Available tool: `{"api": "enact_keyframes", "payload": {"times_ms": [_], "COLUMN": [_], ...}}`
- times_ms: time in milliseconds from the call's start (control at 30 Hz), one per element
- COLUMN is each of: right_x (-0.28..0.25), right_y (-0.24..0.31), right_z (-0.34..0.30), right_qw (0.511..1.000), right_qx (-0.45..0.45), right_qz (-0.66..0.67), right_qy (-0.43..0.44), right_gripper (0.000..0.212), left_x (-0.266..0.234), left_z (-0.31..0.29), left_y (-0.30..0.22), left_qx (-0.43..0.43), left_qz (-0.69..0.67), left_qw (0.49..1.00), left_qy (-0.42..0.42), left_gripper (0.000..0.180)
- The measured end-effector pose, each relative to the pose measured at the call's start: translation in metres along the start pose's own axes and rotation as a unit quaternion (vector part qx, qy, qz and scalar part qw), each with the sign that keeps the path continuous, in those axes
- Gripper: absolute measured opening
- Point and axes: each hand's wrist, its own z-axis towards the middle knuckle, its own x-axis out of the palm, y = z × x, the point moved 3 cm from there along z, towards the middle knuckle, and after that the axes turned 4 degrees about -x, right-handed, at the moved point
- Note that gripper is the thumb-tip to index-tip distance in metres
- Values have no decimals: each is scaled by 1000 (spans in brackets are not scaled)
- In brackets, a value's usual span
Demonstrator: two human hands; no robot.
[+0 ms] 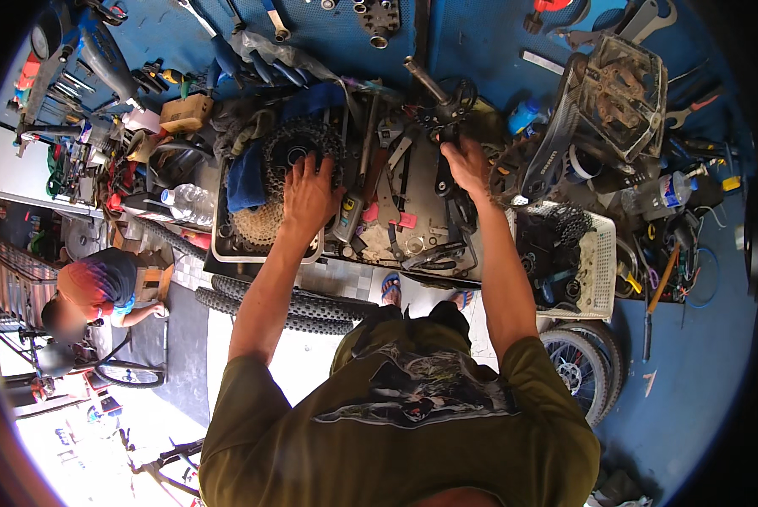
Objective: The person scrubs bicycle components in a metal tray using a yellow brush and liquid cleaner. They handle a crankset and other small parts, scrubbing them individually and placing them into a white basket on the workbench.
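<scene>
My left hand lies with its fingers stretched over a large dark bicycle cassette. The cassette rests in a white-rimmed tray, beside a blue cloth and over a tan toothed sprocket. At the bench's middle my right hand is closed, fingers curled at a dark part below a metal tube; what they grip is mostly hidden. Between my hands lie an adjustable wrench, a grey bottle and pink scraps.
A cream basket of dark parts stands at the right, near a crank arm. Clear plastic bottles stand on the bench. Tyres and wheels sit below it. Another person is low at the left.
</scene>
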Motion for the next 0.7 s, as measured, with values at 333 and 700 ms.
{"api": "enact_keyframes", "payload": {"times_ms": [333,700], "right_x": [-8,-16], "right_y": [53,6], "right_z": [-6,-90], "right_qw": [995,930], "right_qx": [37,73], "right_qz": [-79,-354], "right_qy": [-42,69], "right_gripper": [33,38], "left_x": [10,107], "left_z": [25,188], "left_y": [-26,-90], "left_qx": [68,108], "left_qz": [-131,138], "left_qw": [988,976], "left_qy": [-41,126], "left_gripper": [30,21]}}
